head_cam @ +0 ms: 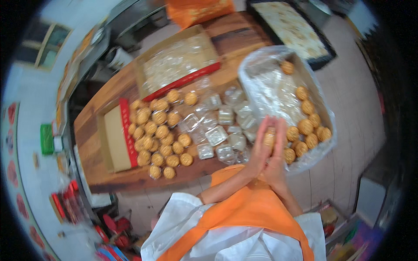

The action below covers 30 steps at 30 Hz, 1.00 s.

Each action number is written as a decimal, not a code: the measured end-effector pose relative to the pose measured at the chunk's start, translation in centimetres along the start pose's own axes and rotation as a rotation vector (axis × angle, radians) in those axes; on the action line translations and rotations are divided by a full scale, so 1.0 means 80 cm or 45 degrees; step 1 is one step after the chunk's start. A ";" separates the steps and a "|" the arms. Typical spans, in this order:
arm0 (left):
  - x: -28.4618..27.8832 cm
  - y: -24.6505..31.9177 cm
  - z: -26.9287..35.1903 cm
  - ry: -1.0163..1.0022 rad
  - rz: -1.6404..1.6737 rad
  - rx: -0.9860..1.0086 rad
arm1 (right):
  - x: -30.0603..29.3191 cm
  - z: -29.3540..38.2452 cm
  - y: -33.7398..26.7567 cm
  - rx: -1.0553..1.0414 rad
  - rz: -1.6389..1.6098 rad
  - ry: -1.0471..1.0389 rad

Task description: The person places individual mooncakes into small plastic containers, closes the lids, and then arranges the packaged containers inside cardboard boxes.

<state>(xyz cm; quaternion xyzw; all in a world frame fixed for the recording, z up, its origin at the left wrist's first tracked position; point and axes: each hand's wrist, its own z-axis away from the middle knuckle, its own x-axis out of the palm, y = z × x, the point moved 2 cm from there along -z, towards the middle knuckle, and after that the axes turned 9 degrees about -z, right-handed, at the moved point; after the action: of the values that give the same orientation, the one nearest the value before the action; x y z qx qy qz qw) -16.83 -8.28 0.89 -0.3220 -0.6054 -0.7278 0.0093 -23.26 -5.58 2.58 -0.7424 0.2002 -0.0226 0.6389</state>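
Between my two palms a round golden-brown mooncake stands on edge, with patterned ridges showing. My left hand presses on one side of it and my right hand on the other, fingers stretched away from me. Both hands are over the near left edge of a plastic-lined box, where several loose mooncakes lie along the right side and near end. Just left of my hands, clear plastic trays are scattered on the wooden table. The lower part of the held mooncake is hidden by my hands.
Several mooncakes in clear trays cluster on the table's left. Beside them is a shallow red-edged cardboard box. A larger red-edged box holds clear plastic pieces. An orange bag and a dark-rimmed tray are farther back.
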 end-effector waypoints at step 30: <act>-0.429 -0.027 0.005 0.864 -2.241 -0.485 | 0.036 0.043 0.084 0.750 -0.515 0.072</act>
<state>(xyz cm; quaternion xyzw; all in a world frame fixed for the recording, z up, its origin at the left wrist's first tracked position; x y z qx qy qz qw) 9.69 -20.24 -17.42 0.4795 -0.4667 -0.6145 -0.4179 -21.39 -3.98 -5.13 -0.5500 0.0515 -0.2259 0.8023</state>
